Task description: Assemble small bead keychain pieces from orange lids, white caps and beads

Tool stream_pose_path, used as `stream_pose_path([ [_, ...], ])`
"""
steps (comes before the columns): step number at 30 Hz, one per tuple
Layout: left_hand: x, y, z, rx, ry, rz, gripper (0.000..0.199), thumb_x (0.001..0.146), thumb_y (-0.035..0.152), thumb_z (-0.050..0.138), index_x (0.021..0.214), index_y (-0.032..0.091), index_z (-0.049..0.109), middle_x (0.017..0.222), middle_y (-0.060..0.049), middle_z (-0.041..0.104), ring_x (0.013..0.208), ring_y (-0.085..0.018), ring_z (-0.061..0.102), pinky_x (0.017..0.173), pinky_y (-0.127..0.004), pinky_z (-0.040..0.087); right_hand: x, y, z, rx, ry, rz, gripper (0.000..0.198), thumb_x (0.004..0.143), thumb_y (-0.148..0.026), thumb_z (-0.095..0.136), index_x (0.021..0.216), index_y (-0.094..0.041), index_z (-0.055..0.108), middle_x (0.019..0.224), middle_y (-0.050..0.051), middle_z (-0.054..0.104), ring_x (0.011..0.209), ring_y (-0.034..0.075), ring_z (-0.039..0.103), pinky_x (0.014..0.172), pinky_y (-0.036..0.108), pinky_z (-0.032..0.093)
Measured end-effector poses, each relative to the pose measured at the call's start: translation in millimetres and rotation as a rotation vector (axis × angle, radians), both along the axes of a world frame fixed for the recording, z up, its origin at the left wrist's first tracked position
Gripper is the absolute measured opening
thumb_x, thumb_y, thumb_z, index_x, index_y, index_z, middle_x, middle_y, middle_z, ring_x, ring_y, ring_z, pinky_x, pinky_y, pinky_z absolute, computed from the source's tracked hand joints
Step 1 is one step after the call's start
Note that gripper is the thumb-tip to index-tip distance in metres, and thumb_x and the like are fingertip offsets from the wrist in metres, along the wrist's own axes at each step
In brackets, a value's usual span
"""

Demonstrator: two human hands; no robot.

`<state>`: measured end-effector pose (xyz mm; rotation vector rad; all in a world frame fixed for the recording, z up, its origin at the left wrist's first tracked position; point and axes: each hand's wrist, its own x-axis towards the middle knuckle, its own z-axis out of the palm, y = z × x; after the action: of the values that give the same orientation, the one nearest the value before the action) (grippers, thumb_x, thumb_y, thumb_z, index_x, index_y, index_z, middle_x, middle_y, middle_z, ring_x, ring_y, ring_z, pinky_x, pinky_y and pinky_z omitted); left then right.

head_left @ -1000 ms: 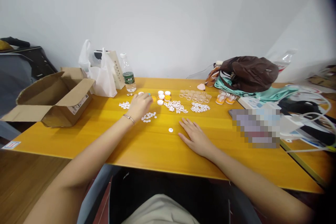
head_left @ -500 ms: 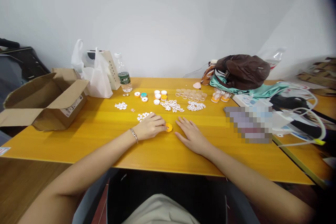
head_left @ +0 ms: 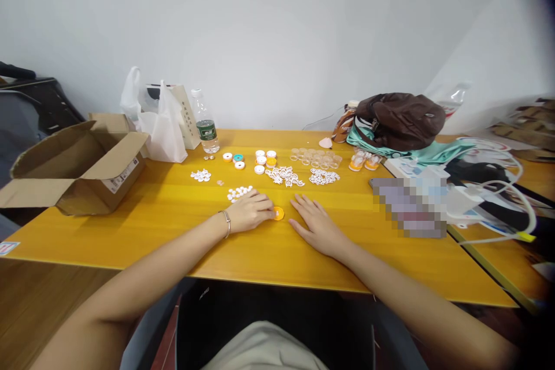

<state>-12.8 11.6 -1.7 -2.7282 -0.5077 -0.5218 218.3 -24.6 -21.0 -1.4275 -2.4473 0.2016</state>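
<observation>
The bench [head_left: 269, 263] spans the view, its left and right ends crowded with things. At its left stands an open cardboard box [head_left: 93, 196], flaps splayed, its floor hidden from this angle. The brown bag [head_left: 401, 121] slumps at the far right over a turquoise cloth [head_left: 451, 152], covering part of a drink bottle [head_left: 344, 124]. A white plastic bag [head_left: 162, 130] partly hides an upright paper carton [head_left: 187, 115]; what the bag holds cannot be made out. Pixelation masks a flat object [head_left: 411, 208] right of the hands. Beside the carton stands a clear water bottle [head_left: 207, 130], its fill level unclear behind the green label. The right hand [head_left: 318, 222] lies palm down on the bench, fingers slightly spread, its grip loose and holding nothing. The left hand [head_left: 251, 211] reaches in from the left, knuckles up, fingers bent; its fingertips cover the left edge of a yellow disc [head_left: 280, 213] lying on the bench between the hands, and whether its grip pinches the disc or only touches it cannot be told. Behind them sit clear plastic cups [head_left: 318, 158], round white-topped pieces [head_left: 260, 160], white openwork pieces [head_left: 284, 176], white pegs [head_left: 200, 175] and, smallest, white discs [head_left: 238, 193], partly behind the left hand.
</observation>
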Motion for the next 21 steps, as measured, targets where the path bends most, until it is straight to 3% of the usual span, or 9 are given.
stream_pose_path([
  [4,-1.2,-1.1,3.1,-0.062,-0.041,0.018,0.021,0.088,0.025,0.04,0.093,0.023,0.061,0.086,-0.003,0.062,0.08,-0.012,0.05,0.069,-0.027,0.031,0.0,-0.9,0.9,-0.008,0.008,-0.007,0.056,0.085,-0.049,0.03,0.132,-0.019,0.033,0.141,0.009,0.029,0.132,0.025,0.02,0.105,0.047,0.021],
  [7,-19.3,7.4,15.2,-0.151,-0.123,0.107,0.022,0.086,0.029,0.043,0.096,0.023,0.061,0.089,-0.004,0.062,0.082,-0.013,0.052,0.072,-0.027,0.035,0.6,-0.6,0.2,-0.016,0.029,-0.011,0.056,0.085,-0.049,0.032,0.131,-0.019,0.035,0.14,0.009,0.029,0.131,0.025,0.021,0.105,0.048,0.021],
  [10,-57.0,26.1,30.8,-0.281,-0.275,0.293,0.024,0.085,0.03,0.043,0.09,0.019,0.063,0.089,-0.006,0.062,0.084,-0.015,0.054,0.076,-0.026,0.039,1.1,3.7,0.7,-0.041,0.105,0.004,0.053,0.084,-0.049,0.035,0.127,-0.018,0.041,0.139,0.009,0.033,0.13,0.024,0.025,0.106,0.047,0.02],
  [12,-85.2,40.2,37.4,-0.361,-0.377,0.493,0.024,0.083,0.03,0.044,0.088,0.017,0.063,0.089,-0.006,0.062,0.081,-0.015,0.055,0.075,-0.026,0.042,0.1,9.1,3.7,-0.088,0.177,0.022,0.052,0.083,-0.049,0.037,0.123,-0.017,0.046,0.136,0.01,0.037,0.128,0.023,0.029,0.107,0.045,0.02],
  [15,-114.4,56.0,37.0,-0.435,-0.339,0.721,0.024,0.08,0.027,0.043,0.085,0.016,0.064,0.089,-0.006,0.064,0.082,-0.017,0.056,0.078,-0.028,0.043,-4.9,18.4,11.7,-0.199,0.27,0.068,0.054,0.079,-0.051,0.044,0.122,-0.019,0.047,0.135,0.009,0.04,0.126,0.022,0.033,0.106,0.044,0.023],
  [21,-114.3,64.6,22.9,-0.56,-0.2,0.696,0.02,0.073,0.028,0.051,0.08,0.018,0.066,0.083,-0.004,0.065,0.075,-0.015,0.059,0.073,-0.023,0.045,-20.2,29.0,16.4,-0.219,0.309,0.24,0.063,0.066,-0.053,0.06,0.119,-0.02,0.05,0.132,0.009,0.044,0.126,0.025,0.033,0.107,0.046,0.017],
])
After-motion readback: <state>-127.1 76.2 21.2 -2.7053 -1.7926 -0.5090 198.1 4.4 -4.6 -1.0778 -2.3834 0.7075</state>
